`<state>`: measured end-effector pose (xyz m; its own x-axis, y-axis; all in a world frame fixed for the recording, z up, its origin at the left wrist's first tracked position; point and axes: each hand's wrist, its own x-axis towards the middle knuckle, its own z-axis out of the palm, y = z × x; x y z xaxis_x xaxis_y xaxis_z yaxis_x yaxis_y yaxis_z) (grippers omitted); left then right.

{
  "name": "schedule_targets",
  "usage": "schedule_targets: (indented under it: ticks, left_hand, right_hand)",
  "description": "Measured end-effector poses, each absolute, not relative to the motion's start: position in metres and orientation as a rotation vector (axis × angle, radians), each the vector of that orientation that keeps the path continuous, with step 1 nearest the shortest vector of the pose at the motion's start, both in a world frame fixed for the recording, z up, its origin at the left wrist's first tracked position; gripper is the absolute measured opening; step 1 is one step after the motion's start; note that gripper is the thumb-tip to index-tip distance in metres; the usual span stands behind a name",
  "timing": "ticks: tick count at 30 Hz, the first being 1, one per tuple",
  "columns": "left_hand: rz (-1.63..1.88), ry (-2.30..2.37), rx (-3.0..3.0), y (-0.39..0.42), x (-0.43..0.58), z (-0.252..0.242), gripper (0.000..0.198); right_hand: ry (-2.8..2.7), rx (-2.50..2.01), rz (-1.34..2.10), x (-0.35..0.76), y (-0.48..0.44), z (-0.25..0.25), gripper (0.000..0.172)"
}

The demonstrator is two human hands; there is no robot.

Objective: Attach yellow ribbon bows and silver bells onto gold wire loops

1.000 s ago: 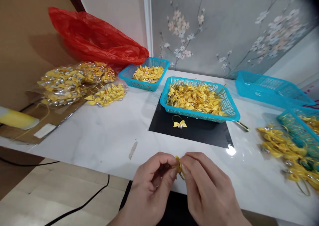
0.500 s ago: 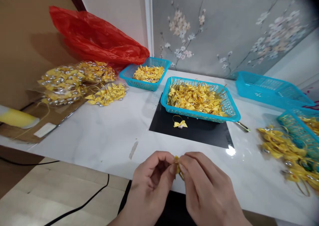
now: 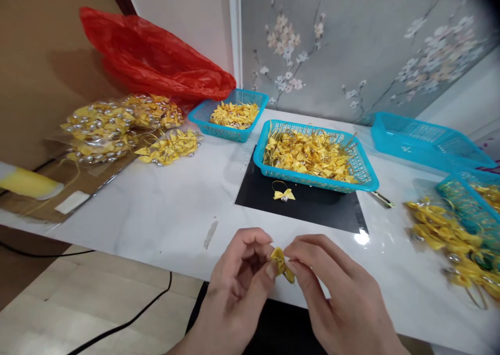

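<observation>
Near the table's front edge, a small yellow ribbon bow [image 3: 278, 260] is between my two hands. My left hand [image 3: 244, 279] pinches it from the left with thumb and fingertips. From the other side, the thumb and index finger of my right hand [image 3: 332, 284] close on its right edge, where a loop of yellow cord hangs down. Beyond my hands, one finished-looking bow with a silvery bead and a cord loop [image 3: 284, 195] lies on a black sheet [image 3: 312, 206]. A blue basket [image 3: 316, 181] heaped with yellow bows stands partly on that sheet.
Behind are another blue basket of bows [image 3: 224, 132] and a red plastic bag [image 3: 156, 58]. Bagged bows [image 3: 97, 131] and a loose pile [image 3: 170, 146] lie left. More bows [image 3: 445, 230] lie right, near a blue tray [image 3: 425, 141]. A metal clip [image 3: 383, 199] rests by the middle basket.
My right hand has shifted slightly right and its fingers have loosened around the bow, so more of the bow shows. My left hand keeps its pinch.
</observation>
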<state>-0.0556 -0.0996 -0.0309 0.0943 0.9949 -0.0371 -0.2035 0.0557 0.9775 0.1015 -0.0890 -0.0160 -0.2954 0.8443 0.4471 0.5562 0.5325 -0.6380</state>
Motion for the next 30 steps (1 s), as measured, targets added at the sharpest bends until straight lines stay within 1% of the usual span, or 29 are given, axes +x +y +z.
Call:
schedule_targets:
  ticks: [4,11,20,22,26,30]
  left_hand:
    - [1.191,1.029,1.070,-0.100,-0.057,-0.031,0.013]
    - [1.115,1.046,1.151,-0.105,-0.059,-0.032,0.014]
    - [1.123,1.051,1.124,-0.100,-0.056,-0.032,0.008]
    - [1.125,1.034,1.087,-0.100,-0.056,-0.032,0.008]
    - [1.144,1.007,1.035,-0.101,-0.056,-0.032,0.010]
    - [1.135,1.038,1.037,-0.102,-0.057,-0.031,0.011]
  right_hand:
    - [-2.057,-1.069,0.367,0.105,-0.086,-0.014,0.027]
    - [-2.067,-1.041,0.320,0.100,-0.079,-0.011,0.023]
    - [-2.118,-1.044,0.242,0.098,-0.080,-0.018,0.022]
    - [-2.098,-1.062,0.358,0.098,-0.081,-0.020,0.022]
    - [-1.945,-1.046,0.727,0.097,-0.083,-0.022,0.020]
    - [-1.816,-1.067,0.924,0.097,-0.083,-0.023,0.019]
